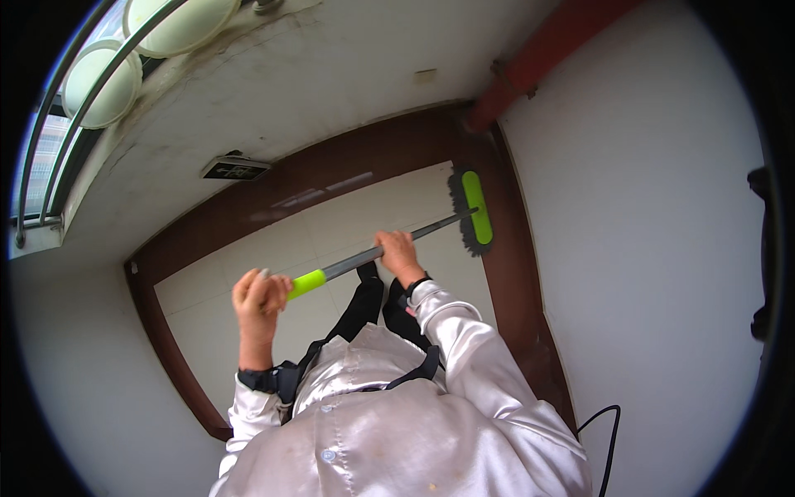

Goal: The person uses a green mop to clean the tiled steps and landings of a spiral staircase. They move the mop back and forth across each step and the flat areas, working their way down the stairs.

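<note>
My left hand [258, 292] is closed round the bright green grip [307, 284] at the near end of a long-handled mop or duster. Farther along, my right hand [399, 251] grasps the grey metal pole [354, 263]. The pole slants up to the right and joins a flat green head [477, 208] with a dark grey fringed pad [459, 214]. That head appears over the dark brown floor border, near the right wall; whether it touches the surface is not clear.
Pale floor tiles [261, 261] lie inside a brown border [205, 230]. A red pipe [528, 68] stands in the far right corner. An exit sign [236, 168] hangs on the far wall. Metal railings [81, 115] guard a window at upper left. A black cable [612, 435] runs at lower right.
</note>
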Available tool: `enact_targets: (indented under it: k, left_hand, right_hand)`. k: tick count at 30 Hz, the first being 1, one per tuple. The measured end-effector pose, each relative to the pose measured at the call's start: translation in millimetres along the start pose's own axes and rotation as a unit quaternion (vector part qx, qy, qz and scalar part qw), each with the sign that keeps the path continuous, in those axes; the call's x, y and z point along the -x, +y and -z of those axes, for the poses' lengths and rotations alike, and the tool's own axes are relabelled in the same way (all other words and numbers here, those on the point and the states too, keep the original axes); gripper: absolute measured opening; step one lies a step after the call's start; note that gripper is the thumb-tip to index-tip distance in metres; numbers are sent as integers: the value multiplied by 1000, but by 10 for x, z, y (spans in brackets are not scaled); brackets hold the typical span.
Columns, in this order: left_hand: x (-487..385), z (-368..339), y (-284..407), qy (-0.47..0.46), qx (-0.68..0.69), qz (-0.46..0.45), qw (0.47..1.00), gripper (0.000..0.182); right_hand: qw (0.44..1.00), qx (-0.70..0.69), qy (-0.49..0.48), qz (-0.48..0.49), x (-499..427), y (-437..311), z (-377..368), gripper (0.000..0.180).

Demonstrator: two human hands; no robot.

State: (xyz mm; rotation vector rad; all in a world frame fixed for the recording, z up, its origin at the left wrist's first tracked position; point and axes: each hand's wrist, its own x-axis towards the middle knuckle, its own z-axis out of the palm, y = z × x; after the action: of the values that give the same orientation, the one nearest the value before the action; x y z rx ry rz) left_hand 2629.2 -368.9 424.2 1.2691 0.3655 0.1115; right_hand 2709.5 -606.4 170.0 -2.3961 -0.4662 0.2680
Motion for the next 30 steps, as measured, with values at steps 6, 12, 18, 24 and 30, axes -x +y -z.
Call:
enact_targets:
  k: [6,12,18,24,30]
  left_hand:
    - [102,-511,-449,-40,-10,83,996,39]
    - [255,-97,191,45,-46,42,997,37]
    - [402,261,1147,87,-36,-79,992,35]
    - [144,44,1090,12,1,-95,995,34]
    - [-96,-733,-86,-168,-13,107,980,17]
  right_hand:
    - [997,20,36,-60,519,671,205,21]
    - [999,-17,7,-34,661,-152,-193,17]
    - [977,-192,-72,56,408,-1249,-274,15]
    - [978,-206,-13,20,553,-1108,103,15]
    - [980,-112,43,-157,1472,159,213,19]
